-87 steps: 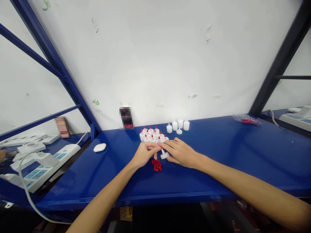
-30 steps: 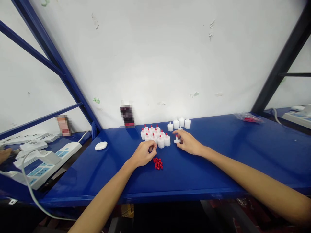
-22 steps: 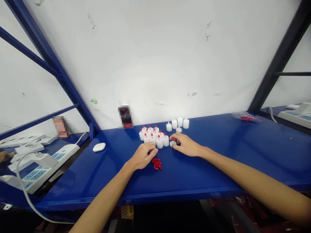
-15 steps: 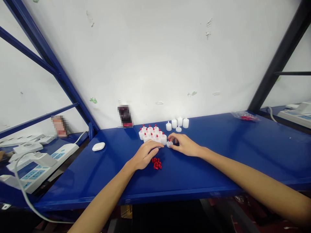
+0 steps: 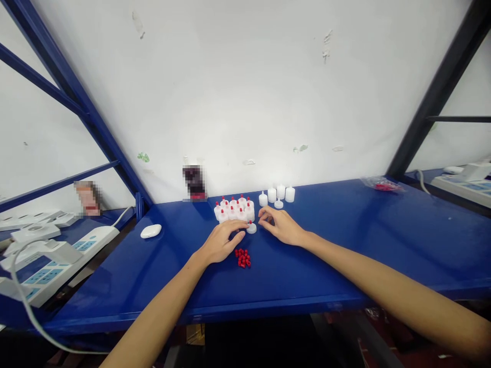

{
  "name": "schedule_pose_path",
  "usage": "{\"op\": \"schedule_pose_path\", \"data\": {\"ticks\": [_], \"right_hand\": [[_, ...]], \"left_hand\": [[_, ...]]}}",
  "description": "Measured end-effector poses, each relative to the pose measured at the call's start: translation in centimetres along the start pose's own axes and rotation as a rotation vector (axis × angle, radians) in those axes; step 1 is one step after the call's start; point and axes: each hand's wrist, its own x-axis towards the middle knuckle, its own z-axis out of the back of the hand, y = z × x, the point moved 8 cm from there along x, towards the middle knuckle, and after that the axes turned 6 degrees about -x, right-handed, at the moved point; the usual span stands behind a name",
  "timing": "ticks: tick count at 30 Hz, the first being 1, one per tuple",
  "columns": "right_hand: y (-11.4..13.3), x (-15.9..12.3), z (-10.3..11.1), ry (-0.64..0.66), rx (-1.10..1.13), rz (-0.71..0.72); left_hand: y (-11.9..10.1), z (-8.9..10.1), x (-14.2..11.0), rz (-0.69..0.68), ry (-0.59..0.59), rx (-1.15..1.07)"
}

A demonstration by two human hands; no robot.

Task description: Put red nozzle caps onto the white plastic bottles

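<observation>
A low round white lid with a red cap on its spout stands on the blue table between my hands. My left hand is open, thumb and fingers apart, its fingertips at the lid's left side; whether they touch it I cannot tell. To the lid's right, my right hand has curled fingers with a gap to the thumb and nothing visible in it. Behind my left hand stand several white bottles with red caps. A pile of loose red caps lies below my left thumb.
Several uncapped white bottles and a small white lid stand near the wall. A white case lies at left on the blue table. A clear bag with red pieces sits far right. Power strips lie beyond the left edge.
The lid with the red cap has moved left, away from my right hand and toward my left fingertips. My right hand has let go of it. The view has shifted slightly.
</observation>
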Motion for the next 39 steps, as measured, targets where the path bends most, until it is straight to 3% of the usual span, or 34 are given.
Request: {"op": "schedule_pose_path", "data": {"ticks": [4,9,15,19,25,31,39], "right_hand": [[-1.8,0.1,2.2,-0.074,-0.215,-0.119],[-4.8,-0.3,3.9,-0.067,-0.401,-0.266],[-5.2,-0.2,3.7,-0.067,-0.536,-0.191],[-5.2,-0.1,3.0,-0.002,-0.478,-0.170],[-3.8,-0.5,2.8,0.001,-0.473,-0.144],[-1.4,-0.9,2.5,-0.052,-0.389,-0.069],[3.1,-2.0,1.6,0.017,-0.092,0.201]], "left_hand": [[0.6,0.1,-0.2,0.084,-0.001,-0.018],[0.7,-0.2,-0.3,0.084,0.064,0.006],[0.2,-0.3,-0.3,0.080,0.112,-0.003],[0.2,-0.2,-0.5,0.132,0.099,0.006],[0.1,-1.3,-0.6,0.165,0.213,-0.013],[-0.2,-1.3,-0.6,0.168,0.223,-0.012],[0.3,-1.6,-0.4,0.208,0.196,-0.006]]}}
